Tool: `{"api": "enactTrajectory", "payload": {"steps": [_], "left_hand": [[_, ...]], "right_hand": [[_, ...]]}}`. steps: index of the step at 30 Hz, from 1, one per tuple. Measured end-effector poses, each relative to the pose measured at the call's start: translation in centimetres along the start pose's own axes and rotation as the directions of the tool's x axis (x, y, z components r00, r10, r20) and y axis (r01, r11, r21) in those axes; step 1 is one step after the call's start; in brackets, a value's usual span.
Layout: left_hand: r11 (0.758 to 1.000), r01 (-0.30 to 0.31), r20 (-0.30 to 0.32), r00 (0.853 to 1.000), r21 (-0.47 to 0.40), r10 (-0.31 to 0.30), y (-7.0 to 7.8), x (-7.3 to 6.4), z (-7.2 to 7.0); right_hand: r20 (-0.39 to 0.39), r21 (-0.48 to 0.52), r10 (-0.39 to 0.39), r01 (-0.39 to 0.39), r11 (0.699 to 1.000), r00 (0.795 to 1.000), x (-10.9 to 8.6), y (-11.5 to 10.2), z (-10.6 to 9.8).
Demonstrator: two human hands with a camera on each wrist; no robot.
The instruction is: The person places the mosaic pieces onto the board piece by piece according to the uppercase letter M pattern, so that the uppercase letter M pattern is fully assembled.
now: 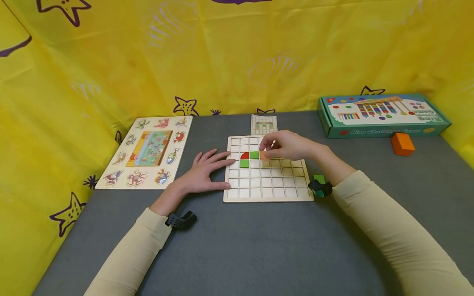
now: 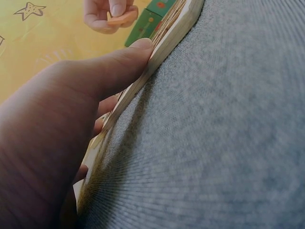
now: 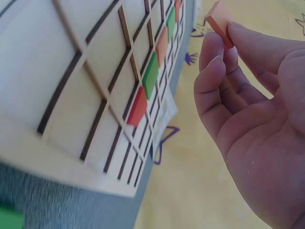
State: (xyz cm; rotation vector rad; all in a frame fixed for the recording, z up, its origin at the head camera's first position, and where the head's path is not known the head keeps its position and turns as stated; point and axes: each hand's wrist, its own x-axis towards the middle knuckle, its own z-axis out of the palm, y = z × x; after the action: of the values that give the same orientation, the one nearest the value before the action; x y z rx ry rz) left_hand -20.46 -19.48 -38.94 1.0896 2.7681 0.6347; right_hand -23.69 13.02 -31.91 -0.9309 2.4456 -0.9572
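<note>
Cream sleeves run up from the near edge of the grey table [image 1: 237, 255] to both hands. Pinched between thumb and fingertips of the right hand [image 1: 292, 146] is a thin orange tile [image 3: 218, 21], held just above the upper middle of the wooden grid board [image 1: 268, 193]. Left hand [image 1: 201, 174] lies flat, fingers straight, pressed against the board's left edge and steadying it.

Judging by the board, the filling has barely begun: a red quarter-round piece [image 1: 244, 156] and two green squares [image 1: 254, 155] sit together in the upper left part, with another orange piece beside them in the right wrist view. Nearly all other cells lie bare, so most of the work seems left.

Room over the board is open on the near and right sides. A green block [image 1: 319, 179] sits just beside its right edge, a pattern card [image 1: 263, 124] touches its far edge, and an animal puzzle [image 1: 146, 152], orange block [image 1: 402, 144] and game box [image 1: 381, 115] stand well apart.
</note>
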Motion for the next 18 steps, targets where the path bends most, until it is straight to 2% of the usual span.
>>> {"api": "enactTrajectory", "payload": {"steps": [8, 18], "left_hand": [[1.000, -0.002, 0.002, 1.000, 0.001, 0.002, 0.0, 0.2, 0.0], [1.000, 0.003, 0.006, 1.000, -0.009, -0.003, 0.0, 0.1, -0.1]], "right_hand": [[0.031, -0.001, -0.057, 0.057, 0.998, 0.998, 1.7, -0.6, 1.6], [0.088, 0.005, -0.085, 0.085, 0.996, 0.993, 3.4, -1.4, 3.6]]}}
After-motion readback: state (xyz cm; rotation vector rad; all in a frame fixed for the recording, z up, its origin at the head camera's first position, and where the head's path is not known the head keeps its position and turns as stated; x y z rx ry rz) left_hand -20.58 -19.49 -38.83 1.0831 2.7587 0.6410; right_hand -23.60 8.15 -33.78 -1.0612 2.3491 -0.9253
